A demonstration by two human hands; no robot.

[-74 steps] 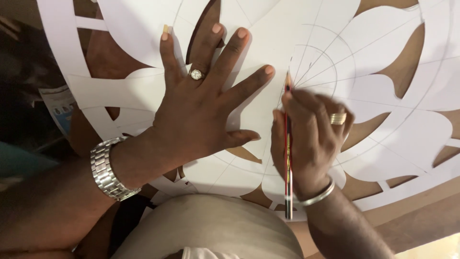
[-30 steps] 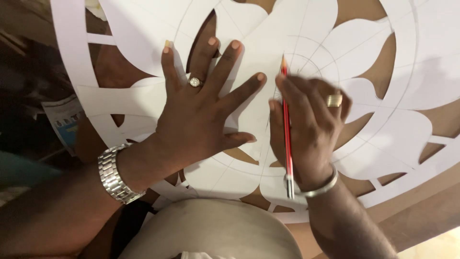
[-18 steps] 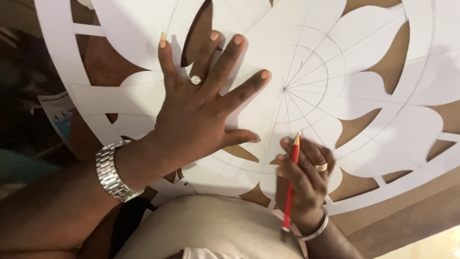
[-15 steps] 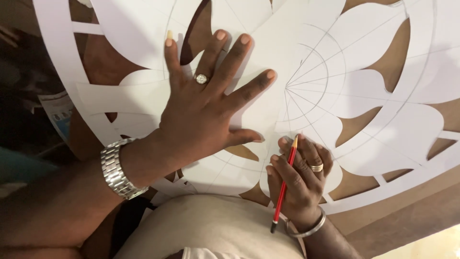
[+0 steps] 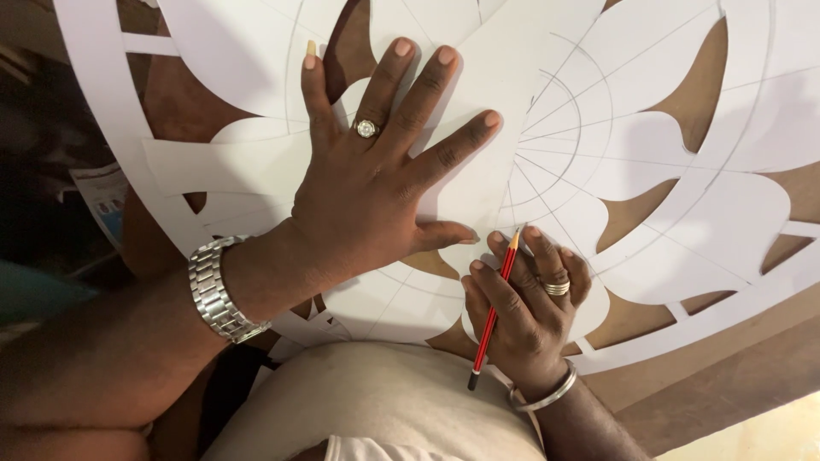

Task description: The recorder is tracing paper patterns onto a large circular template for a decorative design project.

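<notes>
A large white paper cut-out (image 5: 649, 145) with petal shapes and pencilled arcs lies on a brown board (image 5: 726, 376). My left hand (image 5: 376, 188) presses flat on a white petal-shaped paper template (image 5: 504, 94), fingers spread, a ring on one finger and a metal watch (image 5: 218, 290) at the wrist. My right hand (image 5: 525, 307) grips a red pencil (image 5: 493, 307), its tip touching the paper just below the template's lower edge, near my left thumb. A ring and a bangle are on the right hand and wrist.
The brown board shows through the cut-out holes and along the lower right edge. A printed paper scrap (image 5: 107, 201) lies at the left in shadow. My beige-clothed knee (image 5: 367, 401) fills the bottom centre, close under both hands.
My right hand has drawn the pencil down from the pattern's centre to the template's lower edge near my left thumb. My left hand stays flat on the template.
</notes>
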